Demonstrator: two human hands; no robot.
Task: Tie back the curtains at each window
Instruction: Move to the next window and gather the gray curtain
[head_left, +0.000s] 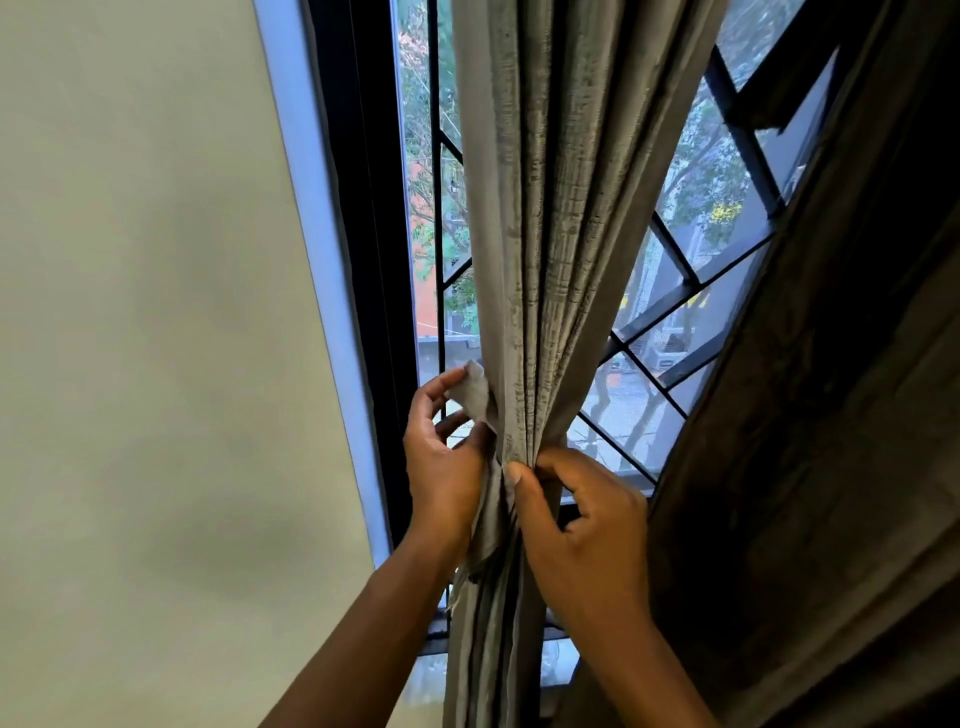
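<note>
Gathered curtain before window grille; wall left; second curtain right; my hands flank the gather.

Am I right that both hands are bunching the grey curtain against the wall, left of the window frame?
Not against the wall. In the head view the left hand and right hand bunch the grey curtain in front of the window glass; the wall lies further left.
</note>
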